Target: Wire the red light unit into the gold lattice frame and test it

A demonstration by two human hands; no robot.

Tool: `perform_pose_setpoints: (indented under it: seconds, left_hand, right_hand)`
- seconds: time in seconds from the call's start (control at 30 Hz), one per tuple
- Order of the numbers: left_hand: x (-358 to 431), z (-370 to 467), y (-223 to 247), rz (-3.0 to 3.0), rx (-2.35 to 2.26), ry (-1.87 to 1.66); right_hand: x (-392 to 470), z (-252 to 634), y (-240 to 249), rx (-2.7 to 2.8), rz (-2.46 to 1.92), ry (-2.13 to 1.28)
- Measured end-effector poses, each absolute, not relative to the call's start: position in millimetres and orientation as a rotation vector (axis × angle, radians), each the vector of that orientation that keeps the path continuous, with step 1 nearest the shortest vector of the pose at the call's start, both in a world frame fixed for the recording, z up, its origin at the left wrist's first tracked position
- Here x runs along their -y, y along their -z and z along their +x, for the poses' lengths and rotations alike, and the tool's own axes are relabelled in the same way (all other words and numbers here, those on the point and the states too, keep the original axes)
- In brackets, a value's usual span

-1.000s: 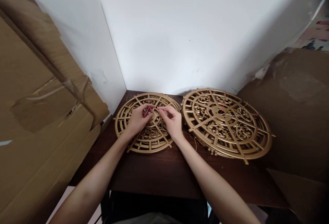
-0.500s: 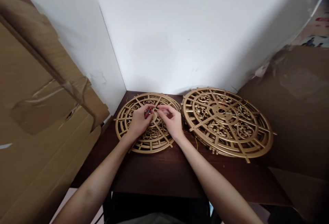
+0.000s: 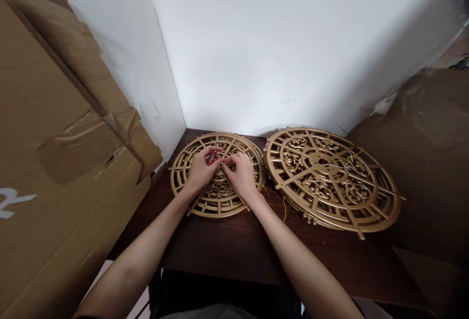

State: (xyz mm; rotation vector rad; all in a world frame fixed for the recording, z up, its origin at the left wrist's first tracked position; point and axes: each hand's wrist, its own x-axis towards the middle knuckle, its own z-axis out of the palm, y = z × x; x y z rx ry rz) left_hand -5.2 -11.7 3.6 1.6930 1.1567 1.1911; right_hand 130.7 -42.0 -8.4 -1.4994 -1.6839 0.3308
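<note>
A round gold openwork frame (image 3: 219, 208) lies on the dark wooden table, with more frames under it. Both hands are over its centre, fingertips almost meeting. My left hand (image 3: 201, 168) is closed around a small red object (image 3: 212, 158); what it is cannot be made out. My right hand (image 3: 241, 172) has its thumb and fingers pinched close to the left thumb, and whatever is between them is too small to name.
A second stack of gold round frames (image 3: 331, 177) stands to the right, with red, white and yellow wires on top. Large cardboard (image 3: 73, 162) rises at the left, and a brown box (image 3: 432, 162) at the right. Behind is a white wall (image 3: 278, 50).
The view has shifted slightly, so the frames appear further right. My right fingers have curled in lower, closer to the left thumb. The red object remains in my left hand.
</note>
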Motion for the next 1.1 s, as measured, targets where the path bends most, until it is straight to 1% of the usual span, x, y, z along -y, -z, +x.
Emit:
perform_pose_setpoints:
  seconds: [0.2,0.53,0.87,0.97,1.1]
  left_hand:
    - [12,-5,-4,1.61,-1.138,-1.215]
    - [10,-7,-1,1.578,-1.136,-1.225]
    - [10,-6,-2,1.574,-1.137,-1.261]
    - [11,-5,-2,1.591,-1.112,-1.274]
    - [11,-4,-4,1.628,-1.079,-1.293]
  right_hand:
    - [29,124,9,1.763,-1.631,-0.262]
    - [34,125,7,1.726,-1.564,-0.296]
    - [36,123,7,1.663,-1.528,-0.229]
    - [36,124,6,1.61,-1.436,-0.284]
    - [40,125,1,1.501,-1.282,-0.446]
